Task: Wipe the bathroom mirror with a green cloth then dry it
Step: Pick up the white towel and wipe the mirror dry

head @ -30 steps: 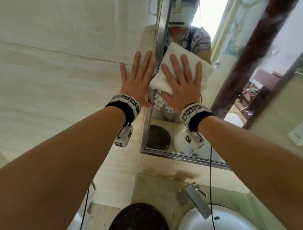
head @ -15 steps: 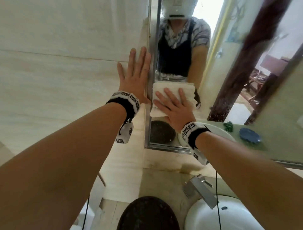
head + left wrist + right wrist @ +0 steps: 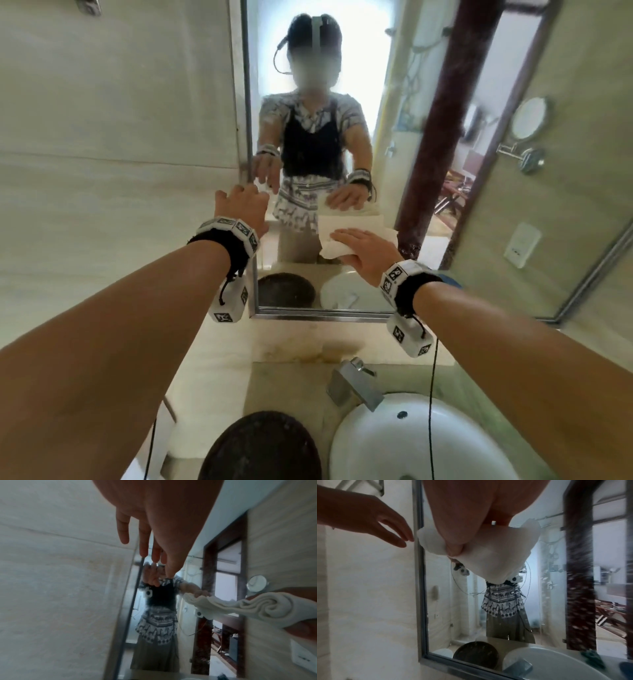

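The framed bathroom mirror [image 3: 428,154] hangs above the counter. My right hand [image 3: 363,248] presses a white towel [image 3: 352,224] against the lower glass. Its fingers lie along the towel, and the thumb holds the bunched lower edge [image 3: 248,607]. My left hand [image 3: 245,202] is at the mirror's left metal frame [image 3: 246,102], fingers extended and empty. Its fingertips are close to the frame [image 3: 409,538]; whether they touch it is unclear. A dark green bundle [image 3: 592,657] shows reflected at the mirror's lower right. Water streaks mark the right part of the glass.
Below the mirror sits a white basin [image 3: 346,442] with a metal faucet [image 3: 352,382]. A dark round object [image 3: 260,448] stands on the counter to its left. A wall socket [image 3: 520,245] and a round shaving mirror [image 3: 529,118] are at the right.
My right hand has slid the towel down the glass and to the right. My left hand has come off the wall tile and dropped lower beside the frame.
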A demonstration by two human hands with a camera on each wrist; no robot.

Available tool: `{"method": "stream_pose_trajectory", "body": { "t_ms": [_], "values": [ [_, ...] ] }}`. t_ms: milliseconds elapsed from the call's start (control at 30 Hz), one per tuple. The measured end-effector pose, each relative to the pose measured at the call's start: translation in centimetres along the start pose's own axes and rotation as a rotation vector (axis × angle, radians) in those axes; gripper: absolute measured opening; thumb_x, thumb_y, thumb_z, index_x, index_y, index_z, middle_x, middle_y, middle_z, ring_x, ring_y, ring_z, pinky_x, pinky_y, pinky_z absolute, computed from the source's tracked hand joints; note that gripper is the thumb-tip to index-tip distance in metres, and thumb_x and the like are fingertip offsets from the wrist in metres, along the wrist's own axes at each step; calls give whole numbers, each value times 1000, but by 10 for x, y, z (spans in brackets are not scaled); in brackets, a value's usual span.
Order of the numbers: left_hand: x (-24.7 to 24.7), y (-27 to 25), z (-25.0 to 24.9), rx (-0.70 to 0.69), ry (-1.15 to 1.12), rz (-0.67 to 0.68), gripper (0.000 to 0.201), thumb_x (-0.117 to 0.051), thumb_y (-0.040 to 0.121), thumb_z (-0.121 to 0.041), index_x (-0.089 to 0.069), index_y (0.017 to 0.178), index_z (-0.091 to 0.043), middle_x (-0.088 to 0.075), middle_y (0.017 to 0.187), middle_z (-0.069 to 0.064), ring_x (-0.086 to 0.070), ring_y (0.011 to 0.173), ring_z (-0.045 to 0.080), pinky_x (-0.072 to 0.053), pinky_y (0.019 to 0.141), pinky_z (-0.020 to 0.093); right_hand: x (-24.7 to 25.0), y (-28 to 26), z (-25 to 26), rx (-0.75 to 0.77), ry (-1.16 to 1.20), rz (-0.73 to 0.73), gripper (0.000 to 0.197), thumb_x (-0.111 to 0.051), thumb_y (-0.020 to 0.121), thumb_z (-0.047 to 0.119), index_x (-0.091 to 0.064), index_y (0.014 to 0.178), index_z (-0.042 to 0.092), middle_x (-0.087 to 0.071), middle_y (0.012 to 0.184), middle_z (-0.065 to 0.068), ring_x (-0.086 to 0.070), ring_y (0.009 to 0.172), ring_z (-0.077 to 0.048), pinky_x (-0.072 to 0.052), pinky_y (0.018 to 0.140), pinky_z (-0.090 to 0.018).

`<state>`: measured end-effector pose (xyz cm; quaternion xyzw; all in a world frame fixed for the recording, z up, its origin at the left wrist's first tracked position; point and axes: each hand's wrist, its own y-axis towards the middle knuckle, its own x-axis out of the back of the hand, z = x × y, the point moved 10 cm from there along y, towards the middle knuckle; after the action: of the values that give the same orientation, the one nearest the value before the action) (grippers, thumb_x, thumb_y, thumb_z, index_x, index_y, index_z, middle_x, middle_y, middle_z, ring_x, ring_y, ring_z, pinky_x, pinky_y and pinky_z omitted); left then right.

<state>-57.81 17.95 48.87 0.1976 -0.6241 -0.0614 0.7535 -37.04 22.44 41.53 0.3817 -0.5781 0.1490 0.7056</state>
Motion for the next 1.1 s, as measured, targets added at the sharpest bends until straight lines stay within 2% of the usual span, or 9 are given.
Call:
{"method": "stream_pose_trajectory", "body": {
  "t_ms": [100,167,333,433,533,700,800,900,1100],
  "values": [
    [26,-3,-46,-53,29,-8,21,-55,93,-23,-67,109,-18,-66,107,3,-64,99,26,-48,78,36,37,-34,-35,-83,16,-61,47,-53,98,33,-42,144,31,-46,147,9,-47,130,-20,-44,102,-42],
    [36,-5,-81,-59,17,-6,23,-48,95,-14,-69,105,-15,-68,105,5,-66,96,26,-48,73,35,59,-60,-58,-110,7,-87,46,-52,98,33,-43,143,31,-47,146,9,-49,129,-21,-45,101,-40],
    [54,-23,-186,-63,-49,5,22,-46,97,-12,-66,104,-16,-68,106,6,-66,92,27,-45,70,33,104,-142,-128,-151,-5,-106,46,-51,98,36,-44,143,30,-48,146,7,-49,129,-22,-45,103,-41],
    [67,-41,-256,-103,-84,-10,19,-47,95,-12,-66,99,-15,-68,102,6,-65,87,28,-53,76,37,128,-197,-182,-224,-18,-98,47,-50,99,36,-43,144,29,-47,147,7,-48,130,-21,-43,103,-39],
    [82,-57,-317,-138,-151,-34,16,-46,96,-18,-62,96,-13,-63,94,5,-57,79,26,-49,73,37,146,-252,-245,-344,5,-116,47,-53,97,36,-43,143,30,-54,140,2,-55,121,-26,-47,97,-41],
    [100,-68,-385,-161,-163,-65,19,-49,95,-22,-66,91,-15,-65,91,5,-52,73,23,-51,71,36,165,-312,-319,-484,22,-133,47,-53,97,37,-45,142,26,-59,134,-5,-59,114,-29,-44,89,-33],
    [102,-66,-412,-177,-214,-48,15,-57,92,-30,-68,92,-19,-66,96,4,-53,77,23,-49,73,35,171,-326,-342,-480,38,-186,47,-53,97,38,-47,141,23,-58,136,-4,-57,116,-30,-43,93,-37],
    [94,-60,-441,-215,-227,-51,21,-62,90,-37,-66,99,-19,-64,105,1,-59,96,24,-48,77,36,171,-330,-357,-467,49,-260,46,-54,96,38,-49,139,23,-57,136,-3,-56,115,-30,-44,95,-39],
    [49,-31,-484,-216,-318,-138,60,-74,79,-40,-50,128,-17,-44,141,5,-38,131,29,-40,103,49,142,-331,-391,-429,40,-286,45,-56,96,35,-50,138,22,-58,132,-5,-56,112,-29,-44,93,-38]
  ]
}}
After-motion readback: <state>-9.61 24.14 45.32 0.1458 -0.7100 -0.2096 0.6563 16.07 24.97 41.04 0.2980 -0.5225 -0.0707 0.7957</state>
